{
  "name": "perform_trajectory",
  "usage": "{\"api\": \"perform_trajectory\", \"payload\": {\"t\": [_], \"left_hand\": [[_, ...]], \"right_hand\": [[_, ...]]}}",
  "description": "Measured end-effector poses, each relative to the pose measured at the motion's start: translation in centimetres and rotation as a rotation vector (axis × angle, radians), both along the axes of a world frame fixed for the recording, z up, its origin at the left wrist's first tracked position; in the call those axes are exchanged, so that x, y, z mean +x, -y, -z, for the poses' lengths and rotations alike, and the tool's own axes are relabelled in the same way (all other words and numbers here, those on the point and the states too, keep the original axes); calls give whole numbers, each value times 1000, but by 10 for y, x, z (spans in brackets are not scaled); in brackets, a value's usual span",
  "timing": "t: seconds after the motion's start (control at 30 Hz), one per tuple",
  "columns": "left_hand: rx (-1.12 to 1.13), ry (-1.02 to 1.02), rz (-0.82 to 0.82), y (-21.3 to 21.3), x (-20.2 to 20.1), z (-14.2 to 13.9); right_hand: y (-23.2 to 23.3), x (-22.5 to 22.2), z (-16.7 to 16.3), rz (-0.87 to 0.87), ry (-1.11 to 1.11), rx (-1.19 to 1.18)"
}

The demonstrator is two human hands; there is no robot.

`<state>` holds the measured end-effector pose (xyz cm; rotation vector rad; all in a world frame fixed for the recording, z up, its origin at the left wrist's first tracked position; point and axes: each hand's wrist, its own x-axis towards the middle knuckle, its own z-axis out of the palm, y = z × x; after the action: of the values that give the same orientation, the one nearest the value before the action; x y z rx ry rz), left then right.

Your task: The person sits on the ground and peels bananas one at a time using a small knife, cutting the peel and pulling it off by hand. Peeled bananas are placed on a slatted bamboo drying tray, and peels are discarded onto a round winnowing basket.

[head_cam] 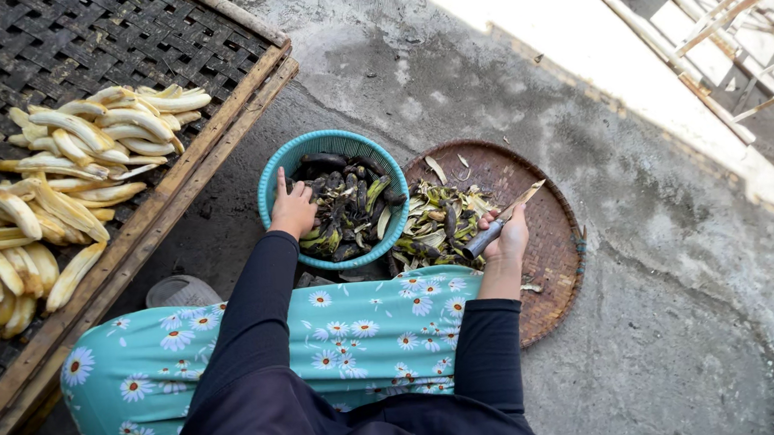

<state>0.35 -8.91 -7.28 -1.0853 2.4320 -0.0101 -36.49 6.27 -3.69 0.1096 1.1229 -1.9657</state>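
Head view showed left hand (pixel 293 209) spread half-open on the near rim of the teal basket (pixel 270 183) of dark bananas (pixel 346 207), right hand (pixel 506 235) closed around a knife (pixel 499 223) over the round tray (pixel 552 231); fruit judged soft, slippery, best gripped mid-length.

- Light: daylight, soft and even over the concrete floor (pixel 651 250); no hard shadows near the hands.
- Glare: upper right overexposed, a white strip washed out beside the wooden frame (pixel 715 21).
- Shadow: dim patch beneath that frame.
- Focus: sharp centre; peeled bananas (pixel 75 170) crisp.
- Distortion: wide-angle stretching at the edges.
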Motion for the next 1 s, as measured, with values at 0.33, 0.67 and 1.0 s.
{"api": "perform_trajectory", "payload": {"t": [0.33,0.67,1.0], "left_hand": [[286,191,-92,8,-32,-16],[1701,-1239,-1418,-7,10,6],[1649,-2342,-2213,-44,-62,-9]], "right_hand": [[3,5,-2,-19,60,23],[2,10,-3,-41,53,-7],[3,54,-34,-227,-301,128]]}}
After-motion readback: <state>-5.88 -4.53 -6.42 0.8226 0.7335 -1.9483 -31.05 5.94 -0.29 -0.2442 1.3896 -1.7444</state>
